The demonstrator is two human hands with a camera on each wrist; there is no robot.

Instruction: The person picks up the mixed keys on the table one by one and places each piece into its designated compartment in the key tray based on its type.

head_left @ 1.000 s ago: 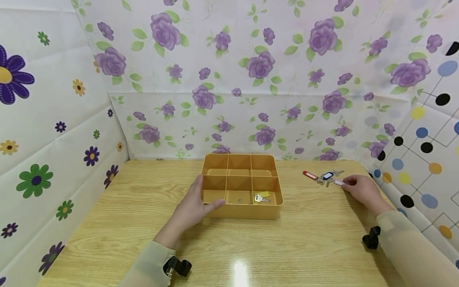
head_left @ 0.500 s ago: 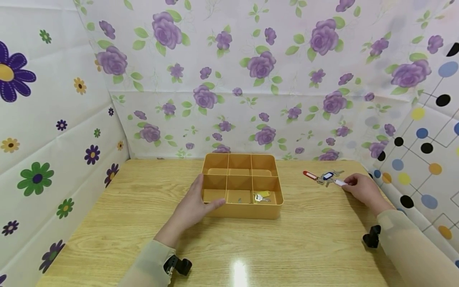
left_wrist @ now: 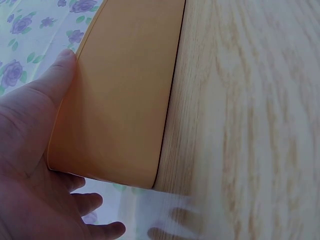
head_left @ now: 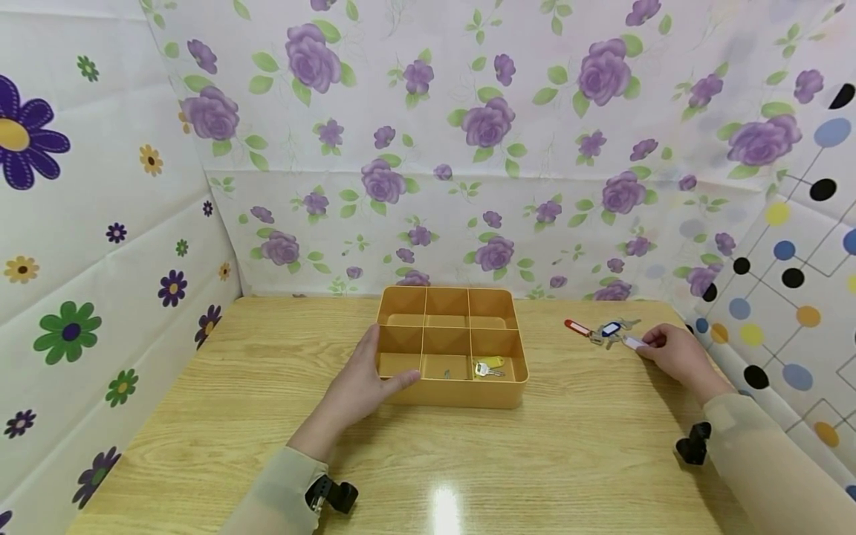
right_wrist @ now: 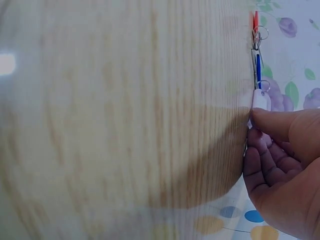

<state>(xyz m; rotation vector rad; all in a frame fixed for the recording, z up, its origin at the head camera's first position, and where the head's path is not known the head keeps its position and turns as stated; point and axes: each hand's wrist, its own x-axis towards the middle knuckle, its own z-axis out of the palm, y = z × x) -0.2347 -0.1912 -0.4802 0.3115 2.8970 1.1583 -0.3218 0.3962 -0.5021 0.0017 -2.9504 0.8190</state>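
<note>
My left hand [head_left: 354, 386] rests at the front left corner of an orange divided box [head_left: 455, 394]. The thumb lies straight along its front rim, and the other fingers are at its left side. In the left wrist view the fingers [left_wrist: 87, 204] extend loosely past the box wall [left_wrist: 122, 95]. My right hand [head_left: 678, 360] pinches a white key tag [head_left: 634, 342] between thumb and fingertips, low at the table. Beside that tag lie a blue key tag [head_left: 611, 329], a red key tag [head_left: 577, 327] and metal keys [head_left: 628, 324].
In the box's front right compartment are a yellow key tag [head_left: 493, 362] and a silver key [head_left: 488, 370]. A small greyish item [head_left: 446, 374] is in the front middle one. Patterned cloths [head_left: 428, 148] enclose the wooden table [head_left: 468, 461] at the back and sides.
The white tag has tilted slightly in my right fingers and the tags beside it have shifted a little. My left hand and the box stay in place.
</note>
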